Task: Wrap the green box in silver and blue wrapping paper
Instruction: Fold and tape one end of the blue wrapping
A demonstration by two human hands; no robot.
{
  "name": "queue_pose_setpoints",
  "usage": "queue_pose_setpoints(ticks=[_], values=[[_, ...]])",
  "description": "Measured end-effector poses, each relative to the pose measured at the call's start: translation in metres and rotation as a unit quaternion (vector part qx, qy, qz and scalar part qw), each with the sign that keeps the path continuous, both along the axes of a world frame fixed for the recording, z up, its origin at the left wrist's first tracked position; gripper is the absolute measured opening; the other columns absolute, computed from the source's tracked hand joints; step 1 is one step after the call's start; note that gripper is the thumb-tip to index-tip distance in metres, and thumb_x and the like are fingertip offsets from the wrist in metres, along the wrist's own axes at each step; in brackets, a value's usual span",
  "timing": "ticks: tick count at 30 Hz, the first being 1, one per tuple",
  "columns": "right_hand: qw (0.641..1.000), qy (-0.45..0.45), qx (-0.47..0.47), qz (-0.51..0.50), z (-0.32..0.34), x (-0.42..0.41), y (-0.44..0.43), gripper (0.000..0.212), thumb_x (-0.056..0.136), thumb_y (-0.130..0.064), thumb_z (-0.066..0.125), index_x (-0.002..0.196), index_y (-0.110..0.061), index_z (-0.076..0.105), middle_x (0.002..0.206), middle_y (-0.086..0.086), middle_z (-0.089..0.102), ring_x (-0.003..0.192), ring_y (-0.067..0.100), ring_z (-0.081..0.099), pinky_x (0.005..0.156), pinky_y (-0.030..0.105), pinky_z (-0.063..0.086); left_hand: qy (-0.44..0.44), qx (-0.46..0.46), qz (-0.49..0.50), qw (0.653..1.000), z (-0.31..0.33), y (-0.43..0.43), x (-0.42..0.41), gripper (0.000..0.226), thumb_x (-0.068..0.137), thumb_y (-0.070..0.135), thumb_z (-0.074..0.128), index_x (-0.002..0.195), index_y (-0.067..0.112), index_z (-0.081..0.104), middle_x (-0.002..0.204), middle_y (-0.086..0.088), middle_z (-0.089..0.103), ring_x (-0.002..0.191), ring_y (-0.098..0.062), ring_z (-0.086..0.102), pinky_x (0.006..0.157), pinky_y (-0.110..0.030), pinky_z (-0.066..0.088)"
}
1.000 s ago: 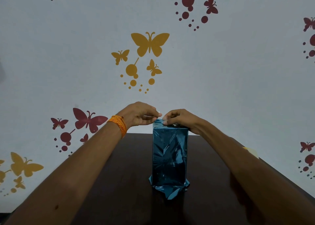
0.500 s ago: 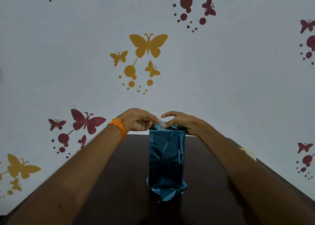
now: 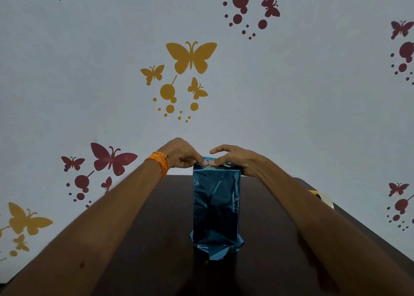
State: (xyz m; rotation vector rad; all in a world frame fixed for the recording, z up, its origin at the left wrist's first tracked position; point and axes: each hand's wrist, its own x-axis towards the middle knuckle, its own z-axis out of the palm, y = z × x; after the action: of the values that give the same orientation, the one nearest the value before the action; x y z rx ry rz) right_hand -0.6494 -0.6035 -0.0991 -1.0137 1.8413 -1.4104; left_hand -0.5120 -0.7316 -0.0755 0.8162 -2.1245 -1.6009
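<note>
A tall box wrapped in shiny blue paper [image 3: 216, 208] stands upright in the middle of the dark table [image 3: 156, 239]. No green shows; the paper covers every visible face and flares in loose folds at the base. My left hand [image 3: 182, 153], with an orange thread band at the wrist, pinches the paper at the top left edge of the box. My right hand [image 3: 233, 157] lies over the top right, thumb pressing the folded paper down, forefinger lifted. The top face is mostly hidden by both hands.
A pale roll of tape [image 3: 323, 198] lies near the table's right edge. The table's far edge meets a grey wall with butterfly stickers just behind the box. Bare dark tabletop lies on both sides of the box.
My right hand has spread over the top of the box, its forefinger lifting. My left hand stays pinching the top left edge. The box has barely shifted.
</note>
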Motion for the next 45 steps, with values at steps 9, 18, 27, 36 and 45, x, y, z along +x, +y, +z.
queue_pose_setpoints(ticks=[9,18,27,36,45], values=[[1.0,-0.006,0.004,0.006,0.001,0.002,0.002,0.04,0.084,-0.002,0.076,0.119,-0.015,0.062,0.113,0.018,0.062,0.082,0.023,0.064,0.054,0.027,0.056,-0.037,-0.051,0.009,0.998,-0.001,-0.002,-0.003,0.032,0.075,0.0,0.08,0.102,0.005,0.064,0.094,-0.012,0.065,0.07,-0.013,0.051,0.055,-0.019,0.039],[1.0,-0.007,0.0,0.006,-0.002,0.0,0.001,0.045,0.083,-0.007,0.08,0.124,-0.014,0.062,0.113,0.016,0.065,0.083,0.022,0.066,0.053,0.027,0.055,0.015,0.066,0.026,0.997,-0.03,-0.021,0.005,0.041,0.076,0.013,0.082,0.114,0.008,0.068,0.113,-0.01,0.06,0.088,-0.018,0.048,0.064,-0.024,0.043],[1.0,-0.01,-0.012,0.007,-0.005,-0.002,0.002,0.044,0.083,-0.004,0.078,0.123,-0.01,0.061,0.112,0.017,0.067,0.082,0.023,0.068,0.055,0.028,0.056,0.139,0.142,-0.028,0.98,-0.053,-0.013,-0.001,0.05,0.068,0.029,0.088,0.109,0.012,0.067,0.11,-0.012,0.066,0.097,-0.023,0.065,0.085,-0.035,0.057],[1.0,-0.002,-0.008,0.003,-0.007,-0.003,0.001,0.046,0.082,-0.009,0.081,0.124,-0.011,0.059,0.112,0.018,0.067,0.084,0.024,0.068,0.06,0.031,0.058,0.193,0.179,-0.022,0.964,-0.068,-0.015,-0.003,0.037,0.086,0.019,0.074,0.121,0.021,0.062,0.124,-0.015,0.06,0.101,-0.026,0.06,0.08,-0.035,0.057],[1.0,0.004,-0.009,0.003,-0.007,-0.001,0.004,0.039,0.083,-0.009,0.08,0.117,-0.01,0.061,0.111,0.018,0.068,0.08,0.022,0.068,0.059,0.03,0.058,0.222,0.24,-0.075,0.942,-0.108,-0.001,-0.008,0.048,0.091,0.053,0.06,0.12,0.016,0.067,0.116,-0.015,0.071,0.104,-0.03,0.068,0.096,-0.047,0.053]])
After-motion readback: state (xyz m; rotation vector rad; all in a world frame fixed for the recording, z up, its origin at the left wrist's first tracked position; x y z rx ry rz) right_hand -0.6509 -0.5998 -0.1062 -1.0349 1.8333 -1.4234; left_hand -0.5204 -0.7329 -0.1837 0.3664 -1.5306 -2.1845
